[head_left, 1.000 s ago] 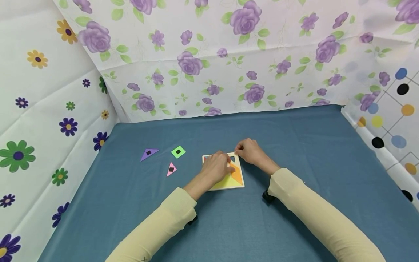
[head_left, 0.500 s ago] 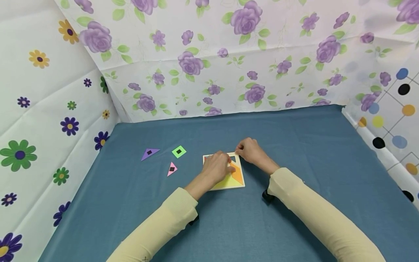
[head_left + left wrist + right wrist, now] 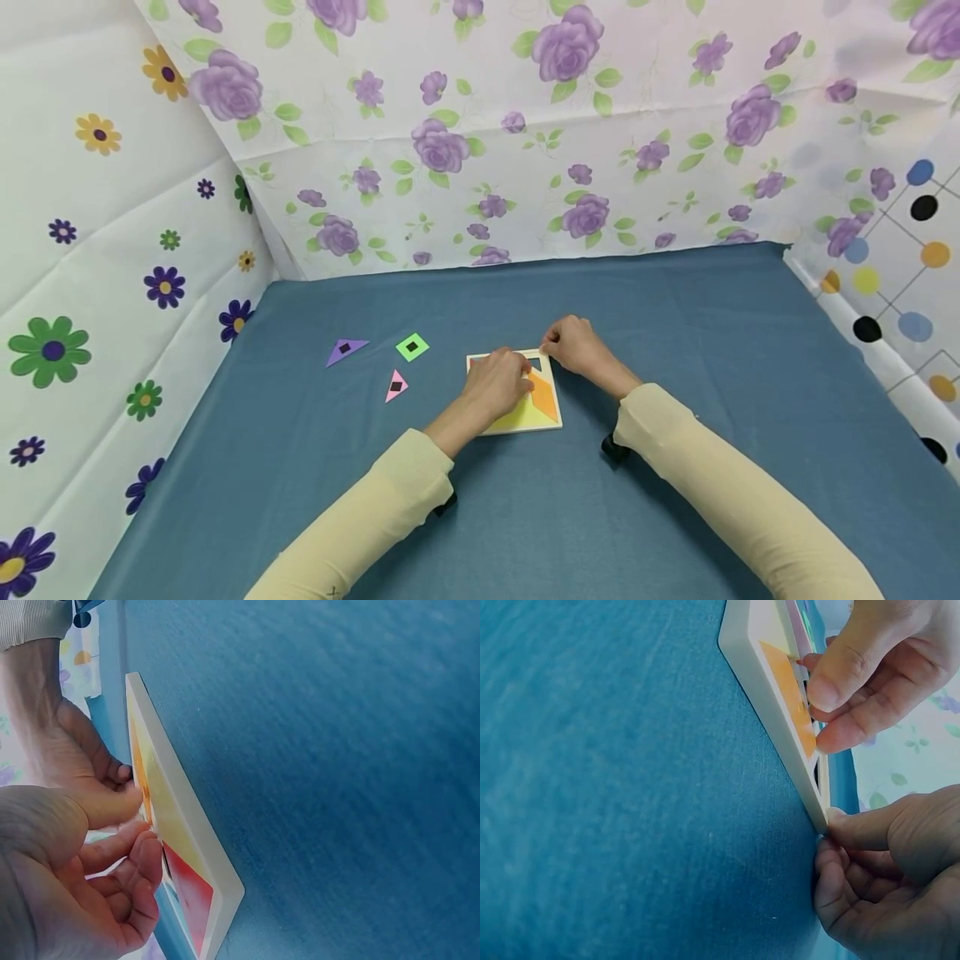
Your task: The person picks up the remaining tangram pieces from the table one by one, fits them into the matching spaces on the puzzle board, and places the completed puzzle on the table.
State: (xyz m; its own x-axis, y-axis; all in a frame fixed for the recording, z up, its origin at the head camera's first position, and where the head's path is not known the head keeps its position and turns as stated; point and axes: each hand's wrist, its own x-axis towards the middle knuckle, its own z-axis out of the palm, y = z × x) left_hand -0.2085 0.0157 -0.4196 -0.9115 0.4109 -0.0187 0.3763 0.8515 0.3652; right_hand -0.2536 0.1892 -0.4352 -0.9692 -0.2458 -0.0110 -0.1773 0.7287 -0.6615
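Observation:
A square tangram board [image 3: 517, 431] with a pale raised frame lies on the cloth, holding a yellow piece [image 3: 513, 421], an orange piece [image 3: 543, 398] and a red piece [image 3: 189, 894]. My left hand [image 3: 497, 385] is over the board and hides much of it; its thumb and fingertips are at the orange piece, apart from each other. With thumb and curled fingers, my right hand [image 3: 581, 348] pinches the board's far right corner. A dark gap [image 3: 535, 364] shows in the board near that corner.
Left of the board lie a purple triangle [image 3: 346, 350], a green square [image 3: 412, 347] and a pink triangle [image 3: 397, 386], each with a dark square mark. Blue cloth [image 3: 675, 333] covers the table. Patterned sheets [image 3: 465, 133] hang behind and at both sides.
My left thumb has drawn in slightly toward the fingers, uncovering more of the orange piece. The right hand keeps its hold on the corner. The head view has shifted slightly.

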